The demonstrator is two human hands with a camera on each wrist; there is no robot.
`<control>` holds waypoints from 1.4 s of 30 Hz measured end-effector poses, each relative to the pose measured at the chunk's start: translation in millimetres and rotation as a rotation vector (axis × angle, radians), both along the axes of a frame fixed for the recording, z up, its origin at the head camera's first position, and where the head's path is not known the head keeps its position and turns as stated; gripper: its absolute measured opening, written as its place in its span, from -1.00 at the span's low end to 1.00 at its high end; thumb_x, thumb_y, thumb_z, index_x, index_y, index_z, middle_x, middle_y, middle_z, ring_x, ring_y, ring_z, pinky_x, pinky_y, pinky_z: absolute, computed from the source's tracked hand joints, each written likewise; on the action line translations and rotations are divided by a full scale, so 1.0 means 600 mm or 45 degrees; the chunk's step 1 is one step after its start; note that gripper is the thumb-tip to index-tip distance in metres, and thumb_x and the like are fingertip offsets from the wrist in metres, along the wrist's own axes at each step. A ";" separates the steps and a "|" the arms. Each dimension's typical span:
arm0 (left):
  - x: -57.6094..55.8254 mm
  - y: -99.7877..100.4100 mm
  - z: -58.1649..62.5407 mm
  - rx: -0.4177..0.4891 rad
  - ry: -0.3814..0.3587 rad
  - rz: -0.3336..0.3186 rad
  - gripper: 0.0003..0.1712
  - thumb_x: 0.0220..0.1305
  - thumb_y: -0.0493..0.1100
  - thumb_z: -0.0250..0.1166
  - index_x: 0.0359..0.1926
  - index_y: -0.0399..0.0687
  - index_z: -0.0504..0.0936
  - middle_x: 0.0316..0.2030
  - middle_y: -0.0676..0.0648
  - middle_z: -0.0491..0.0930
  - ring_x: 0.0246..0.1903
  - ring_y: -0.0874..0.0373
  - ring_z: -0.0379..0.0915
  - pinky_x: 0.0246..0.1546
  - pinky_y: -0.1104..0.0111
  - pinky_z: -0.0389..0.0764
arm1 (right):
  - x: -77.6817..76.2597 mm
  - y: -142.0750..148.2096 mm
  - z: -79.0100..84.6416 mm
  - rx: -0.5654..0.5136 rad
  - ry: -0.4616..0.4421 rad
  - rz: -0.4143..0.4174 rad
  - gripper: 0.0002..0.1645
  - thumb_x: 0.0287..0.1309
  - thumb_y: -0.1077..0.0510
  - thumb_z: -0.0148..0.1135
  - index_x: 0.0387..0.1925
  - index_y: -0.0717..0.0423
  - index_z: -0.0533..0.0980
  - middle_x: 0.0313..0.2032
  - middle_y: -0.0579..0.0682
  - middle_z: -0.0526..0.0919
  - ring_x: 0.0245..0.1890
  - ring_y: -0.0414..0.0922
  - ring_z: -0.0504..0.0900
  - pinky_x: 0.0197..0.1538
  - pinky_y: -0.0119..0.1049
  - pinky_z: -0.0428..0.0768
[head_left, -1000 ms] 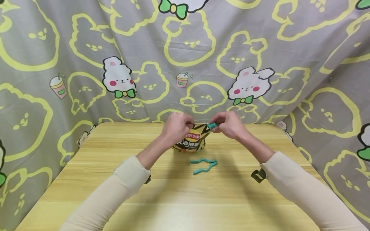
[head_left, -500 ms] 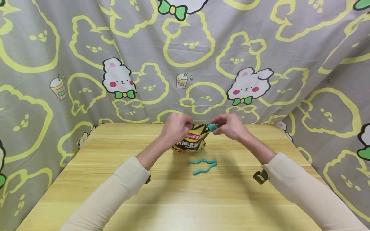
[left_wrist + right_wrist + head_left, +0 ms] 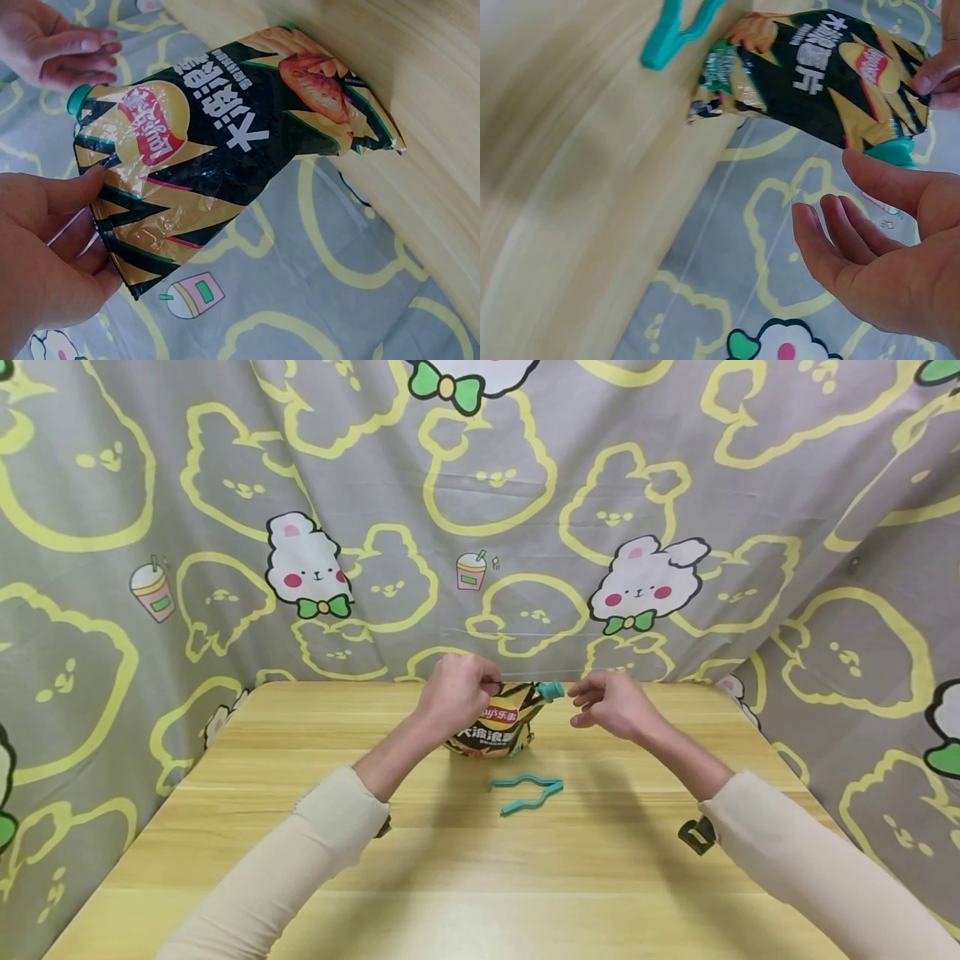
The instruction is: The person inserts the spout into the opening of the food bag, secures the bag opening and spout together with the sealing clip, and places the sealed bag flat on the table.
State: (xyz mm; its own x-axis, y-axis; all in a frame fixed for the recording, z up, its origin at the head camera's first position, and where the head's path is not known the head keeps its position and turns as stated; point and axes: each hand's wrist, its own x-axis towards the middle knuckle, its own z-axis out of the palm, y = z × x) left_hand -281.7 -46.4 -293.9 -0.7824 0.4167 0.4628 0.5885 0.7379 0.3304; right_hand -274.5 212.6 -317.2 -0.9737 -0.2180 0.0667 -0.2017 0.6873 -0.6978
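Note:
A black and gold chip bag [image 3: 501, 727] stands near the table's back edge. My left hand [image 3: 456, 693] pinches its top edge between thumb and fingers, as the left wrist view shows. On the bag's upper right corner sits a teal pour spout [image 3: 550, 691] with a round end. Just right of this spout, my right hand [image 3: 611, 706] hovers with loosely bent fingers and holds nothing. In the right wrist view a gap shows between its fingertips [image 3: 806, 221] and its thumb. In front of the bag lies a teal bag clip [image 3: 557, 786], its two arms spread apart.
The light wooden table [image 3: 300, 877] reaches back to a grey curtain [image 3: 405, 485] printed with yellow outlines and white rabbits. The curtain also hangs along both sides. A dark wrist strap [image 3: 697, 836] hangs below the right sleeve.
My right hand has let go of the teal spout and drawn back to the right, its fingers loosening. The left hand keeps its pinch on the bag; the clip has stayed put.

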 end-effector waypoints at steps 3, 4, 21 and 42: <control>0.000 0.000 0.001 -0.006 0.001 0.004 -0.68 0.15 -0.52 0.22 -0.42 -0.10 0.81 -0.43 -0.01 0.77 -0.48 0.19 0.51 -0.29 0.32 0.66 | 0.002 0.003 -0.020 0.033 -0.005 -0.005 -0.57 0.07 0.25 0.48 0.00 0.29 0.63 -0.16 0.17 0.76 -0.11 0.04 0.70 0.00 -0.08 0.66; 0.001 0.000 0.001 -0.008 0.003 0.005 -0.69 0.16 -0.51 0.23 -0.42 -0.10 0.81 -0.43 -0.01 0.77 -0.48 0.20 0.51 -0.28 0.32 0.66 | 0.003 0.002 -0.028 0.048 -0.010 -0.005 -0.61 0.06 0.24 0.49 -0.04 0.28 0.64 -0.19 0.14 0.76 -0.14 0.02 0.70 -0.03 -0.10 0.66; 0.002 0.001 0.002 -0.017 0.008 0.007 -0.68 0.12 -0.53 0.20 -0.46 -0.12 0.79 -0.49 0.00 0.72 -0.51 0.19 0.44 -0.33 0.35 0.59 | 0.032 -0.044 -0.123 0.085 -0.064 0.137 -0.74 -0.05 0.29 0.52 -0.24 0.23 0.70 -0.29 0.09 0.77 -0.22 -0.08 0.69 -0.06 -0.17 0.66; 0.001 0.001 0.002 -0.023 0.026 -0.012 -0.68 0.08 -0.54 0.18 -0.52 -0.13 0.75 -0.57 0.02 0.63 -0.55 0.19 0.35 -0.41 0.38 0.46 | 0.043 -0.059 -0.154 0.109 -0.135 0.129 -0.71 -0.25 0.48 0.46 -0.44 0.11 0.76 -0.43 -0.07 0.79 -0.43 -0.21 0.60 -0.32 -0.34 0.55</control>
State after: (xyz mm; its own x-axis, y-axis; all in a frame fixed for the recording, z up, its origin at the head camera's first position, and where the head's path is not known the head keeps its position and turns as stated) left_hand -281.3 -45.6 -292.6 -0.7689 0.4322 0.4712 0.6018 0.7380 0.3052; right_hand -249.0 177.3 -409.8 -0.9469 -0.3161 -0.0585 -0.2014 0.7251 -0.6585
